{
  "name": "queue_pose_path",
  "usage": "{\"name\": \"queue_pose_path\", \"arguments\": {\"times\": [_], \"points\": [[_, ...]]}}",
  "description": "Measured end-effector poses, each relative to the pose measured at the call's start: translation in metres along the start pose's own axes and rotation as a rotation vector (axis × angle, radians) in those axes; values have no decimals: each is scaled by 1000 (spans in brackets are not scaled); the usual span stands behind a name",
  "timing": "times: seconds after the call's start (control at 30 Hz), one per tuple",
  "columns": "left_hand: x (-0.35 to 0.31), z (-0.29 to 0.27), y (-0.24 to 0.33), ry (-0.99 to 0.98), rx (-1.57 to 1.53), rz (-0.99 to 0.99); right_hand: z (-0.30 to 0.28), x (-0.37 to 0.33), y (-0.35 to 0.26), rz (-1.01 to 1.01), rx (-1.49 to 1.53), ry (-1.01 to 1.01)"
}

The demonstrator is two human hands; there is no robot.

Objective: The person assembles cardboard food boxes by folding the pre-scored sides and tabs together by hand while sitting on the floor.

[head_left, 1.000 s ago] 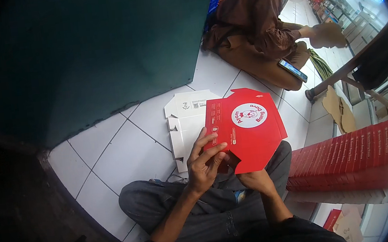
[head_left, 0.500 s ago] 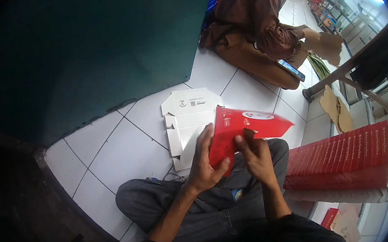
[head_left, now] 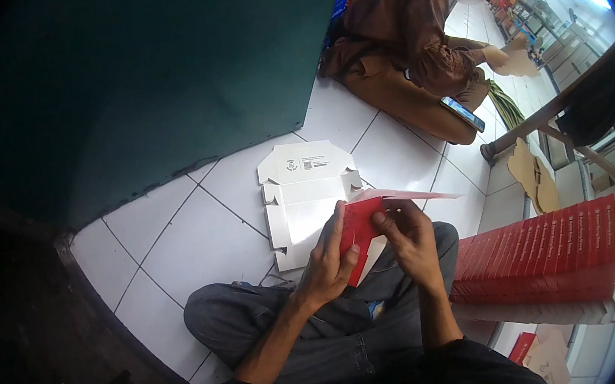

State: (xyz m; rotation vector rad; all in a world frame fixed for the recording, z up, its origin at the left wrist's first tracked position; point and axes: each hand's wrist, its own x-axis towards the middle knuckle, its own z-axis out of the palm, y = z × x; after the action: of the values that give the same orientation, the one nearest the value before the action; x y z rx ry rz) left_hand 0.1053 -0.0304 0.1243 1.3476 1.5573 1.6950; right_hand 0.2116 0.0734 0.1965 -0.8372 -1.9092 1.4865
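Above my crossed legs I hold a red cardboard box, partly folded, with one panel swung up and seen almost edge-on. My left hand grips its left side, thumb on the red face and fingers behind. On the right side, my right hand pinches the box near the fold, with its thumb on the red surface; some of its fingers are hidden behind the card. Beyond the box, a flat white die-cut box blank with notched flaps and small print lies on the floor tiles.
To my right stands a long row of red boxes packed together. A dark green panel rises at the far left. Ahead on the right, another person sits handling brown card, a phone on their leg. Brown cardboard lies beyond the row.
The box's printed red panel, which faced me, has turned and now shows edge-on. My right hand has shifted slightly with it. The other person's brown card has moved a little.
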Motion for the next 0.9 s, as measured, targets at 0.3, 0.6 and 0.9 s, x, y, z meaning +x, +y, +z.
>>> {"name": "queue_pose_path", "arguments": {"times": [0.3, 0.6, 0.9], "points": [[-1, -1, -10, 83, 16, -22, 3, -4, 4, 48, -185, -11], [-1, 0, -7, 112, -71, -77, 14, -8, 0, 108, 56, -26], [3, -7, -5, 109, -25, -6, 8, -10, 23, 227, 374, -132]]}}
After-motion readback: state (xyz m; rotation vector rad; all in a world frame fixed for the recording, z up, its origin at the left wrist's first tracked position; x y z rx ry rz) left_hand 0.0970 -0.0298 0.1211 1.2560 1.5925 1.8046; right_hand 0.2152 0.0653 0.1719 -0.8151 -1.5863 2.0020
